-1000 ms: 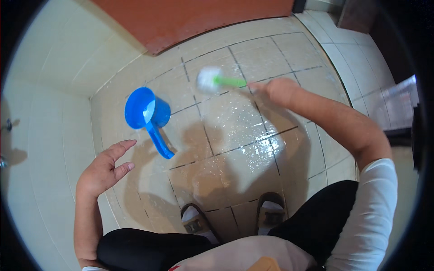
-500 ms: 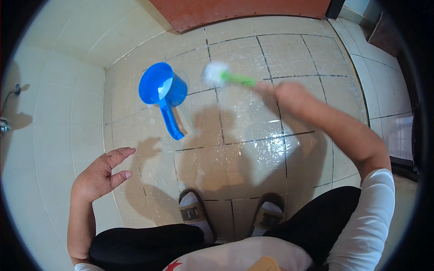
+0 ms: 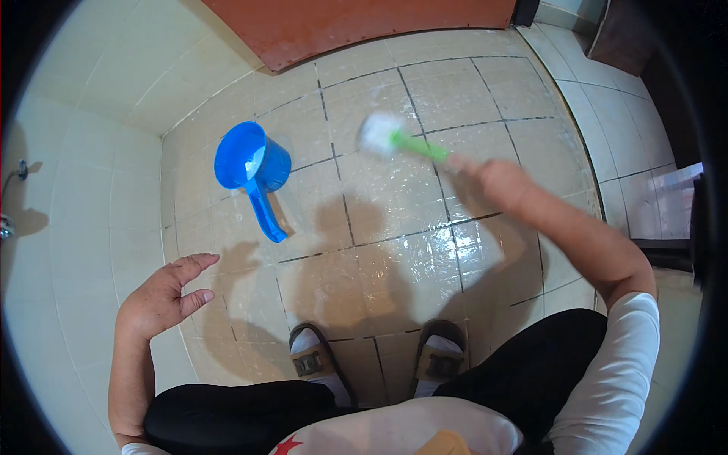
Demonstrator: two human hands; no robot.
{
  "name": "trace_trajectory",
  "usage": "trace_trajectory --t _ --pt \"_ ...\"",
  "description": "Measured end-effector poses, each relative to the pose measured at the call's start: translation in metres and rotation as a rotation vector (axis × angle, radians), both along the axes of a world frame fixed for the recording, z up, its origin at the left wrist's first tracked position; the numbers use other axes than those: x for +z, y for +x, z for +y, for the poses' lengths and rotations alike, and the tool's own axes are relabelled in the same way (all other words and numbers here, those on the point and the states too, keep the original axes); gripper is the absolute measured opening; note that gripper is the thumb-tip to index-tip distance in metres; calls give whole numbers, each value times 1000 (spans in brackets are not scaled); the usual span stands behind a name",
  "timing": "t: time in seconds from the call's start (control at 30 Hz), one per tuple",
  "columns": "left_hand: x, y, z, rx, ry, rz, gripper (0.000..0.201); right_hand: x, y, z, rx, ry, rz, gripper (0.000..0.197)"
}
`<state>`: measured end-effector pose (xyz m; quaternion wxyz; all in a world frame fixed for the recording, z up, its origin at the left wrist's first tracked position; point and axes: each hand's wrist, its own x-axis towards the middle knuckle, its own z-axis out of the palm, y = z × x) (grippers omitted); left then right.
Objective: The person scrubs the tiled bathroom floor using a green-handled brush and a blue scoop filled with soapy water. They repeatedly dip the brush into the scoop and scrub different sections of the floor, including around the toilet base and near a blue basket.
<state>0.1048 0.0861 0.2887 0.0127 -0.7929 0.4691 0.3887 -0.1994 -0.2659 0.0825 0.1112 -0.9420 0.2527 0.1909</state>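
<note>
My right hand (image 3: 500,183) is wrapped round the green handle of a brush (image 3: 419,145). The brush's white head, blurred by motion, is at the wet floor tiles (image 3: 394,220) ahead of me; whether its bristles touch them I cannot tell. My left hand (image 3: 163,298) hangs in the air at the left, fingers stretched and thumb apart, with nothing in it. Beyond it a blue dipper (image 3: 278,163) stands on the floor, its handle pointing toward me.
An orange-brown door panel (image 3: 364,30) crosses the far side. Pale tiled walls (image 3: 83,182) rise at the left, with a metal tap fitting (image 3: 6,227) on them. A dark raised edge (image 3: 561,110) borders lighter tiles at the right. My sandalled feet (image 3: 311,362) rest on the floor.
The brush and my right hand have moved slightly right and nearer. The whole view has shifted a little, so the dipper and door appear further left. My left hand stays much the same.
</note>
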Motion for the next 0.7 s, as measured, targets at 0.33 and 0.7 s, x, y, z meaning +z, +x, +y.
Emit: trace_trajectory --t 0.33,0.7 --pt "1 -4 -7 -16 -17 -5 52 13 -41 83 363 263 -91 50" --pt "-6 -1 -12 -68 33 -20 53 4 -103 -30 -397 65 1 59"
